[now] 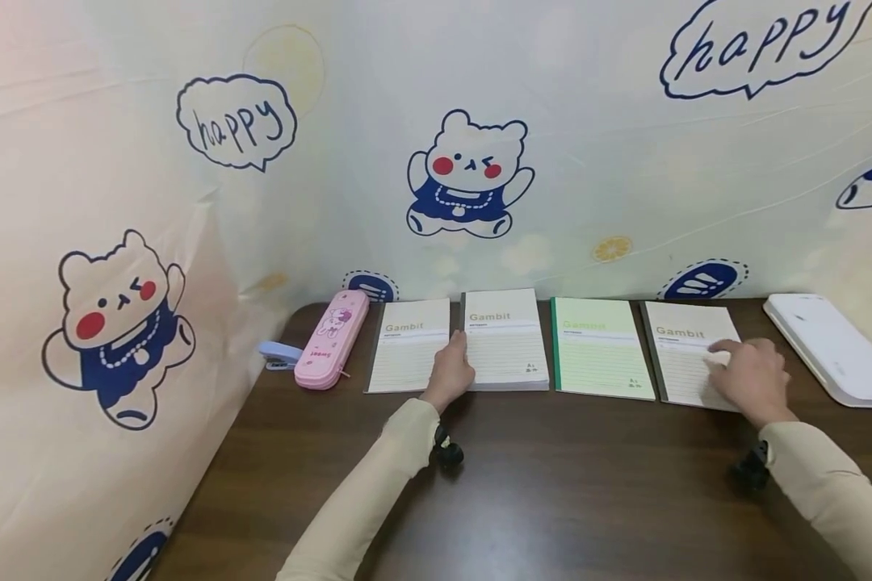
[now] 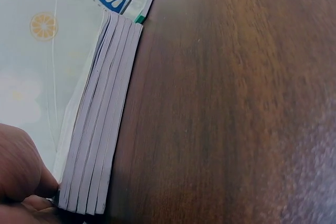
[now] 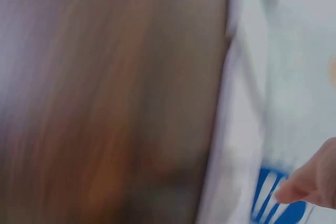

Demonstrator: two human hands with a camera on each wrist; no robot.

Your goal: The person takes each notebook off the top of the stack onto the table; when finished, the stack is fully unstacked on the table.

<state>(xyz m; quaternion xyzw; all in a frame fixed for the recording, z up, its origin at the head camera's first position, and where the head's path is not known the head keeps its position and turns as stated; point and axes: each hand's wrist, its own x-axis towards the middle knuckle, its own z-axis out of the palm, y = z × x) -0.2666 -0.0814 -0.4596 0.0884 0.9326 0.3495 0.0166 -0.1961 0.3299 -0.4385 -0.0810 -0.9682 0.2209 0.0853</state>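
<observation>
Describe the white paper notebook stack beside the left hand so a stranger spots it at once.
Along the far side of the dark brown wooden table lies a row of rectangular paper notebooks. Second from left, beside the left hand, is the white Gambit stack. Unlike its thinner neighbours, it shows layered page blocks.

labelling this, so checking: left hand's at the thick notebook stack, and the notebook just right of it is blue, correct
Not blue: in the head view the left hand is at the thick notebook stack, but the notebook just right of it is green.
</observation>
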